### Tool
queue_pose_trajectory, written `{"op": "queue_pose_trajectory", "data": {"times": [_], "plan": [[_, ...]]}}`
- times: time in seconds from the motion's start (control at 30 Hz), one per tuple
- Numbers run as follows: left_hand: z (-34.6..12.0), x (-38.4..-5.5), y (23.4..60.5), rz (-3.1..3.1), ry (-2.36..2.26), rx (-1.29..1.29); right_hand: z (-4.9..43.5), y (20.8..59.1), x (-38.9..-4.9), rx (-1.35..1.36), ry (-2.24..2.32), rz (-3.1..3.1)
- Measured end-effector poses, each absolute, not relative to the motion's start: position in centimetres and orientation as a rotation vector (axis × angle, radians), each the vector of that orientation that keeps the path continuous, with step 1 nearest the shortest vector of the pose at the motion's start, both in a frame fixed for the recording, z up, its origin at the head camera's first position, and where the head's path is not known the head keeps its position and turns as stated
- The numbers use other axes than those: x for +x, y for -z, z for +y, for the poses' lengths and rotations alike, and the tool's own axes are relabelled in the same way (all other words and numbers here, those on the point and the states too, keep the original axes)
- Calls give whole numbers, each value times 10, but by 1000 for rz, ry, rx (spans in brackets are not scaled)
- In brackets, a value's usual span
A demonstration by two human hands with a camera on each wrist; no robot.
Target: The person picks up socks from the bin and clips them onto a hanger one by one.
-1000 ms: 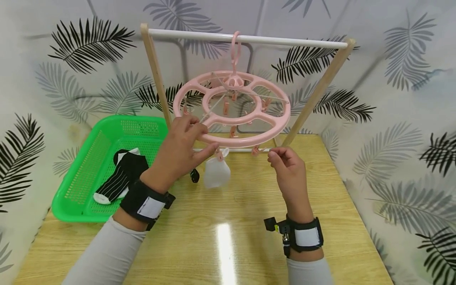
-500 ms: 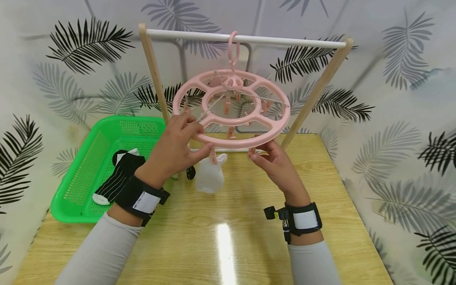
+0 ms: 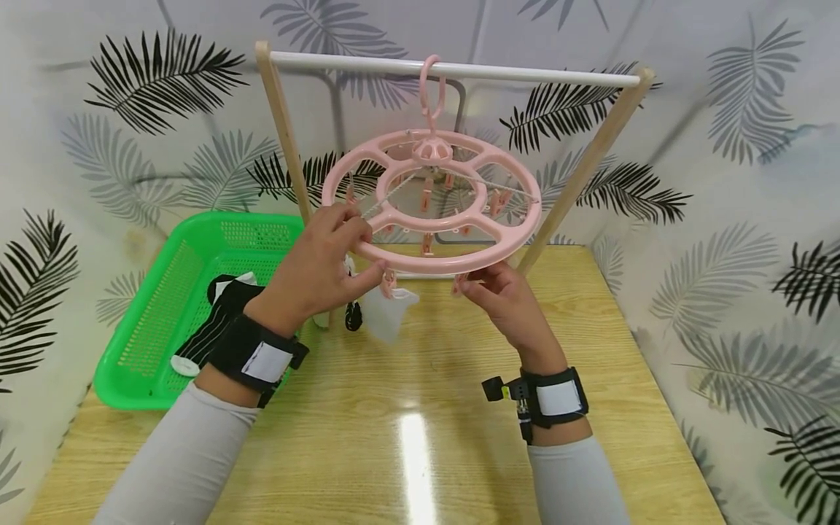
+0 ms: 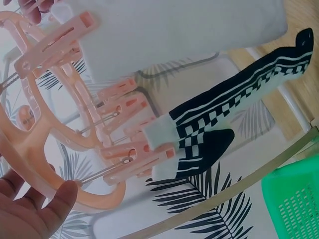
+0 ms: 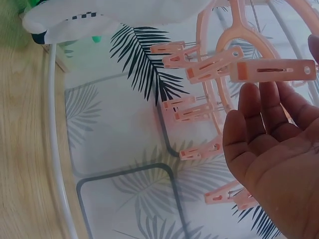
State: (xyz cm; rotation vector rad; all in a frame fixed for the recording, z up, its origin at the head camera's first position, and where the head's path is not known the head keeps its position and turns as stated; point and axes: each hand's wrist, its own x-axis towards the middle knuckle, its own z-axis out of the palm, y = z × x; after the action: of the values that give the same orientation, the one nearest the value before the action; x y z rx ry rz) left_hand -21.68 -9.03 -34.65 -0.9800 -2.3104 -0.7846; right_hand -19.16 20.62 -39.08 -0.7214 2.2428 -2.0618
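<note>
A pink round clip hanger (image 3: 453, 264) hangs in front of me. My left hand (image 3: 315, 266) grips the left front of its rim, thumb and fingers on either side in the left wrist view. At the right front, my right hand (image 3: 508, 306) reaches under the rim and pinches a pink peg (image 5: 274, 69), its fingertips behind the peg. Beside my left thumb, another peg holds a white sock (image 3: 387, 313). A black-and-white checkered sock (image 4: 214, 112) hangs from pegs further left, mostly hidden in the head view. Several other pegs dangle bare.
A white rail (image 3: 512, 71) on wooden posts carries the hanger's hook. To the left stands a green basket (image 3: 131, 357) with a black striped sock (image 3: 226, 313) and something white inside. Underneath is a wooden table (image 3: 459, 437); patterned sheeting covers the walls.
My right hand has moved left and up from beside the hanger to a peg under its rim. The white sock has swung and shifted slightly left. My left hand stays on the rim.
</note>
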Motion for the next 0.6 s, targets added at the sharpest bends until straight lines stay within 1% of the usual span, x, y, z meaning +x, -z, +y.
{"op": "queue_pose_trajectory", "data": {"times": [0.2,0.4,0.6], "plan": [[-90,-219,347,-2313,787,-993,204,394,-191,-729,2119,2180],[-90,-220,345,-2312,790,-1002,205,396,-190,-805,2159,2172],[-90,-219,346,-2339,786,-992,204,396,-189,-798,2086,2295]]}}
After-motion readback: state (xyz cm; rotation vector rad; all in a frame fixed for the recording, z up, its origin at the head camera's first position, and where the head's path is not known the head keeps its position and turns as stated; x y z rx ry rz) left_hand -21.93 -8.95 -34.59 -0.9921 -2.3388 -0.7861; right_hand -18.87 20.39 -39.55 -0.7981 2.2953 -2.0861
